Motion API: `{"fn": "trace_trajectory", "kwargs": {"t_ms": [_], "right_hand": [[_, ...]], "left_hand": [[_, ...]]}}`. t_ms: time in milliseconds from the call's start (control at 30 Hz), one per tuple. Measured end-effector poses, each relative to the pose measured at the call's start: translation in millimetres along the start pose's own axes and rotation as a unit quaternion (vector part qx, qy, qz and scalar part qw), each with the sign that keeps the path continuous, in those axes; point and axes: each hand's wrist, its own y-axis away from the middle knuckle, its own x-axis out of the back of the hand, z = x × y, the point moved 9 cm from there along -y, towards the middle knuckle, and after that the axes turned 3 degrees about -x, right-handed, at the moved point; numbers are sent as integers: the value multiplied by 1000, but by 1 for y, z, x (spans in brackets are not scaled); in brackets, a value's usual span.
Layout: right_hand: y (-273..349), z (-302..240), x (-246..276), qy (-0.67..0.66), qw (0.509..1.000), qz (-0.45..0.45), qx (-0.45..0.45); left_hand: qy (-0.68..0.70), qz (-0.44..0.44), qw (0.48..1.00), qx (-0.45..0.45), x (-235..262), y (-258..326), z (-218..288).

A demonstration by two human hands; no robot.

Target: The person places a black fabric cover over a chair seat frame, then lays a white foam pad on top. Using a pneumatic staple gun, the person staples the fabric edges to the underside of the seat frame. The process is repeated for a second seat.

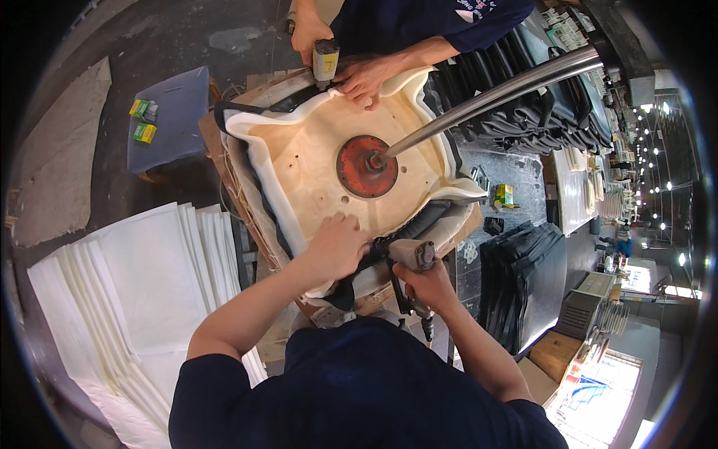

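My right hand (429,284) grips a staple gun (411,253) with an air fitting at its lower end. Its nose is by the near edge of a pale wooden seat panel (299,183). On that near edge my left hand (340,243) is closed, knuckles up, at the black cover (430,217); its fingertips are partly hidden. White padding (262,161) wraps up around the panel's rim, with the black cover outside it. A round red press plate (368,166) on a slanted steel rod (486,101) bears on the panel's middle.
Across from me a co-worker's hand (308,34) holds another staple gun (325,61) at the far rim; their other hand (363,81) presses there. White padding sheets (142,277) are stacked at left, black covers (523,280) at right. Small yellow-green boxes (144,133) lie on a stool (176,123).
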Motion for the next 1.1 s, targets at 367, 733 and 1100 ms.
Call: {"fn": "trace_trajectory", "kwargs": {"t_ms": [367, 733, 1100], "right_hand": [[-9, -14, -11, 119, 993, -16, -22], [8, -8, -4, 121, 991, 39, 38], [90, 75, 43, -46, 965, 190, 173]], "left_hand": [[-93, 84, 992, -15, -22, 54, 23], [-111, 47, 992, -19, -10, 62, 41], [-88, -91, 989, -82, -85, 25, 80]]}}
